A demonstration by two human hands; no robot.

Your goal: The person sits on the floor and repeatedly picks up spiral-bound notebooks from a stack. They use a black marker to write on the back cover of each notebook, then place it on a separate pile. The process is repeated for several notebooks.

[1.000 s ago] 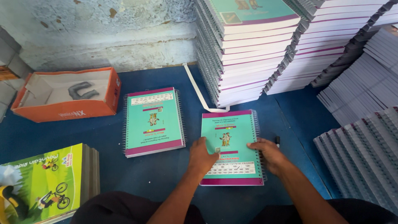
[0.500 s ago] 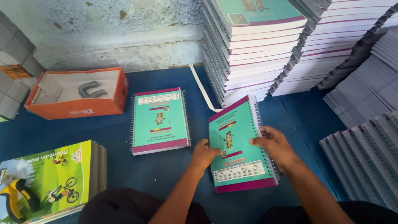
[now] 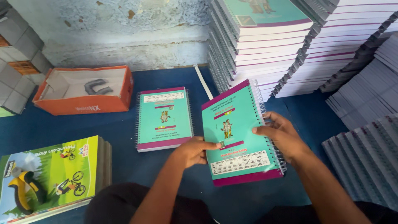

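I hold a teal spiral-bound notebook (image 3: 238,128) with a purple edge, tilted and raised off the blue surface (image 3: 124,174). My left hand (image 3: 192,151) grips its left edge near the bottom. My right hand (image 3: 282,135) holds its right side along the wire spiral. A second, matching teal notebook (image 3: 163,118) lies flat to the left, apart from both hands.
An open orange cardboard box (image 3: 83,103) with grey parts sits at the back left. A green-covered stack of books (image 3: 49,174) lies at the front left. Tall stacks of spiral notebooks (image 3: 265,45) stand behind, and grey stacks (image 3: 365,145) crowd the right side.
The notebook that lay flat under my hands has been lifted and tilted, its top swinging toward the right. My hands moved from its cover to its edges.
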